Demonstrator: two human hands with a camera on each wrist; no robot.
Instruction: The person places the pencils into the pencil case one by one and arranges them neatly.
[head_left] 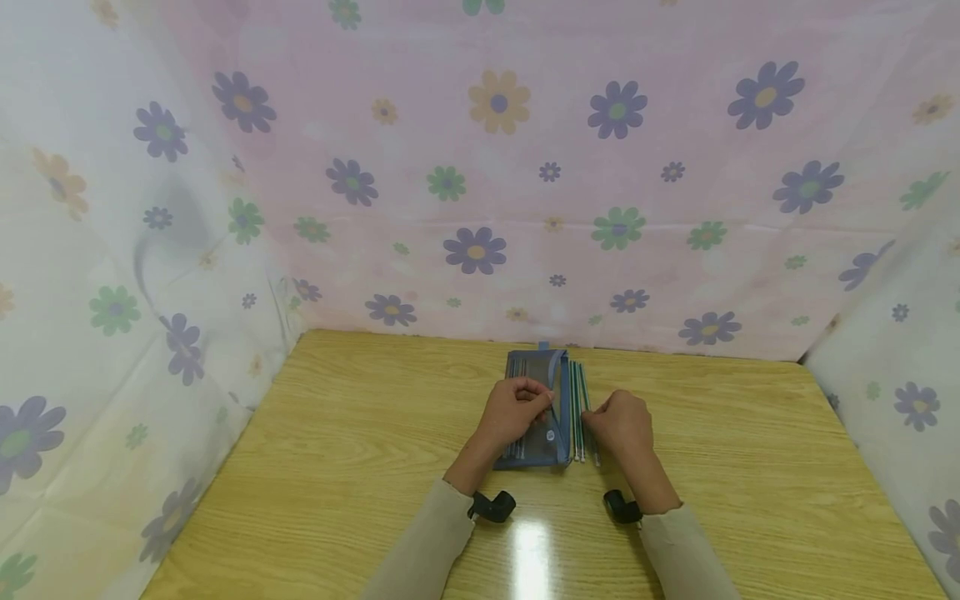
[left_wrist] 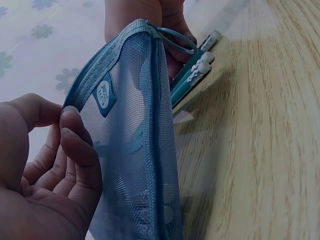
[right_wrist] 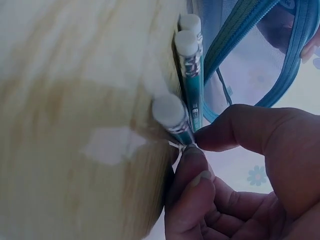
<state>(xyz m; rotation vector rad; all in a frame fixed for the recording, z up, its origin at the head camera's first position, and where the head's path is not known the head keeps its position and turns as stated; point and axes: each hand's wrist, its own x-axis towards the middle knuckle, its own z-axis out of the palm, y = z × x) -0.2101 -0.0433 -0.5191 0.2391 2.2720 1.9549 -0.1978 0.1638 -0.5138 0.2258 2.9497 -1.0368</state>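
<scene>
A blue mesh zip pouch [head_left: 538, 454] lies in the middle of the table, with several pencils showing through its left part. My left hand [head_left: 513, 410] pinches the edge of the pouch's opening between thumb and fingertips, and the left wrist view shows that lifted zip edge [left_wrist: 82, 82]. Just right of the pouch, my right hand [head_left: 624, 425] pinches a green pencil [right_wrist: 172, 114] near its white eraser end. Two more green pencils [right_wrist: 191, 55] lie beside it, along the pouch's right side. In the right wrist view the pouch's mouth [right_wrist: 287, 75] gapes.
The wooden table [head_left: 360, 442] extends to both sides of the pouch. Flower-print cloth [head_left: 547, 275] stands behind it and on the left and right. A black wrist camera [head_left: 495, 506] sits on each wrist.
</scene>
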